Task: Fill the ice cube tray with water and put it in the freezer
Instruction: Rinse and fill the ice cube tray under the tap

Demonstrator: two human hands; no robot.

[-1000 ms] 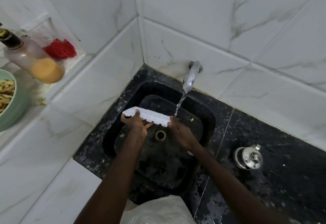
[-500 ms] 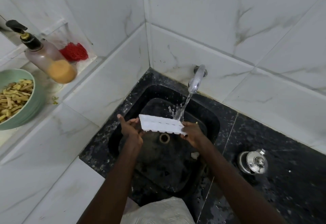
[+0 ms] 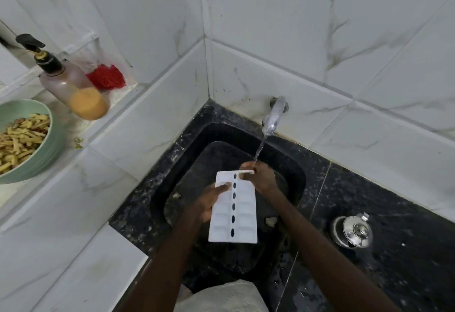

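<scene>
Head camera looks down into a black sink point(image 3: 187, 164) set in a corner of white marble-pattern walls. The ice cube tray point(image 3: 232, 213) is white and is held in the air over the middle of the sink, a little below the centre of the frame. Its open side is up, and its long side runs from the lower part of the frame toward the tap. A row of dark oval slots goes along its middle, with compartments on both sides.

The left hand point(image 3: 208, 203) holds the tray at its left edge. Its fingers point(image 3: 221, 187) pinch the tray: one lies on top over the upper left compartments, and the others are hidden under it. The right hand point(image 3: 262, 180) is at the far end of the tray, with its fingers point(image 3: 247, 165) curled around the small tab there.

The tap point(image 3: 273, 117) comes out of the wall above the sink. A thin stream of water point(image 3: 259, 148) falls from it and lands at the right hand, on the far end of the tray. I cannot tell if water stands in the compartments.

On the black speckled surface point(image 3: 394, 193) at the right stands a small steel pot with lid point(image 3: 352, 231). At the upper left, a white ledge point(image 3: 69, 127) carries a pump bottle point(image 3: 73, 88) with orange liquid, a red netted thing point(image 3: 107, 78) and a green bowl point(image 3: 53, 139) of yellowish food strips.
</scene>
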